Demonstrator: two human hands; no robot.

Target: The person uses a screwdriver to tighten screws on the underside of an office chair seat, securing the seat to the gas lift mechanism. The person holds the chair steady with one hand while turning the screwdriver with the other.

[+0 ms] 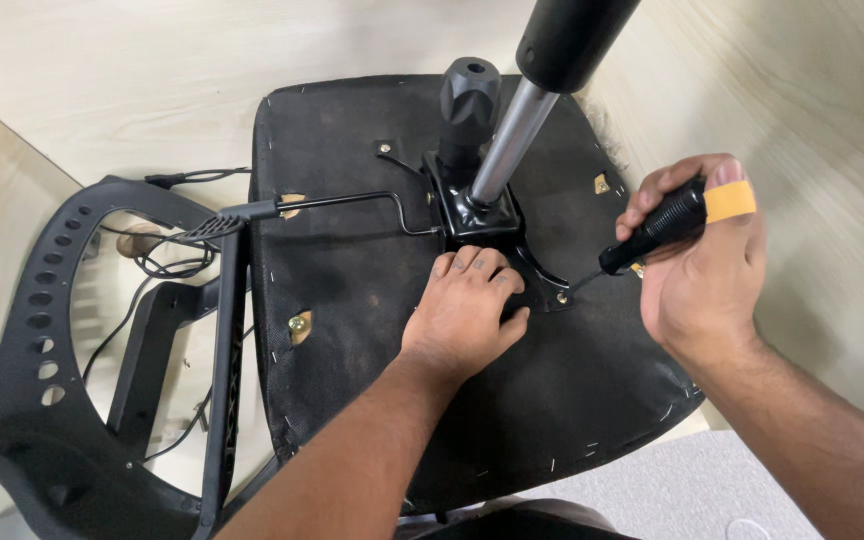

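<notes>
An office chair seat (352,290) lies upside down, black fabric underside up. A black metal mechanism plate (477,215) is bolted at its middle, with a silver gas cylinder (505,140) rising from it. My left hand (467,310) presses flat on the plate's near edge. My right hand (702,260) grips a screwdriver (667,222) with a black ribbed handle; its tip meets the plate's right corner (562,293). A yellow bandage wraps one finger of that hand.
The black perforated chair backrest (62,330) lies to the left, joined to the seat. A thin lever (352,203) runs left from the mechanism. Black cables (167,265) trail on the pale wooden surface (152,80). Grey carpet (692,490) shows at lower right.
</notes>
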